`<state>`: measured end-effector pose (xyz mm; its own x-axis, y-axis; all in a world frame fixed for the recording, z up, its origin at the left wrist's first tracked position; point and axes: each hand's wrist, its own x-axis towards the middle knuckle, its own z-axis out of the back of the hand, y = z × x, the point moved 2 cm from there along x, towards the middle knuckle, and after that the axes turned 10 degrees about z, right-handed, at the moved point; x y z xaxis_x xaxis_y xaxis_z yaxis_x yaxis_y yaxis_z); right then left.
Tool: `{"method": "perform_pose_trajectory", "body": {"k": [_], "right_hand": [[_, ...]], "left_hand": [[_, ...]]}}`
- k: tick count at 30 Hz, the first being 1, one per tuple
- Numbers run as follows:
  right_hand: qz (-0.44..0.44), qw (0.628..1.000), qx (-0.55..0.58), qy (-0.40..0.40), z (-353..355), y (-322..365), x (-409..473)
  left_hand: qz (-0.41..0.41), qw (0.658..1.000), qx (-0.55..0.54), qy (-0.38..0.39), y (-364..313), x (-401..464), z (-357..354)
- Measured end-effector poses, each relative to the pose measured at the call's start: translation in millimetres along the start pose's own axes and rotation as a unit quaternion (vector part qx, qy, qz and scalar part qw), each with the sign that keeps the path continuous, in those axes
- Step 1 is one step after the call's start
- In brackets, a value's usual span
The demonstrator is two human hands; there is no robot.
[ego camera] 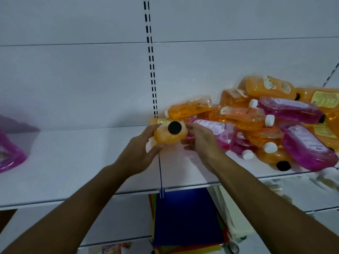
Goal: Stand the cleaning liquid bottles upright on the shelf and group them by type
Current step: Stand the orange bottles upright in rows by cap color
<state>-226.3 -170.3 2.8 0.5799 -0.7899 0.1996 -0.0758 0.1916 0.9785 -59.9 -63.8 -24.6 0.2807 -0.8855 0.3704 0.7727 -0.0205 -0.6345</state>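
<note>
I see both hands out in front, near the middle of my view. The left hand (139, 154) has its fingers and thumb curled round an orange bottle (169, 135), holding it from the left side. The black cap (174, 127) points right at me, so I am looking at the top end of the bottle. The right hand (200, 143) is at about 3 o'clock from the bottle, and its fingertips reach the bottle's right side. Its fingers look bent around the bottle, though I can't be sure how tight the hold is because the picture is soft there.

The bottle sits over the white shelf (82, 162), close to the seam between two shelf boards.

At about 2 o'clock from the hands there is a messy pile (266, 121) of orange and pink bottles (all lying on their sides, some on top of others). Some have white caps and some have black ones.

Far off at 9 o'clock, a pink bottle (9, 153) shows at the edge of my view, and I can see only part of it.

Under the shelf, at 6 o'clock, there is a dark blue sheet (187, 217).
</note>
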Motion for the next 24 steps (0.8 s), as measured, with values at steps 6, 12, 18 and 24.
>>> {"method": "perform_pose_trajectory", "body": {"k": [6, 12, 18, 24], "right_hand": [[0.090, 0.991, -0.050, 0.081, -12, -11, 0], [0.020, 0.981, -0.063, 0.180, -18, -30, -9], [0.023, 0.976, -0.085, 0.202, -25, -32, -12], [0.019, 0.973, -0.096, 0.210, -31, -31, -12]], "left_hand": [[0.118, 0.976, -0.184, -0.009, -10, 7, 17], [0.217, 0.929, -0.294, -0.068, 2, 0, 22], [0.246, 0.907, -0.323, -0.113, 0, 3, 31], [0.237, 0.920, -0.289, -0.121, -7, 6, 34]]}}
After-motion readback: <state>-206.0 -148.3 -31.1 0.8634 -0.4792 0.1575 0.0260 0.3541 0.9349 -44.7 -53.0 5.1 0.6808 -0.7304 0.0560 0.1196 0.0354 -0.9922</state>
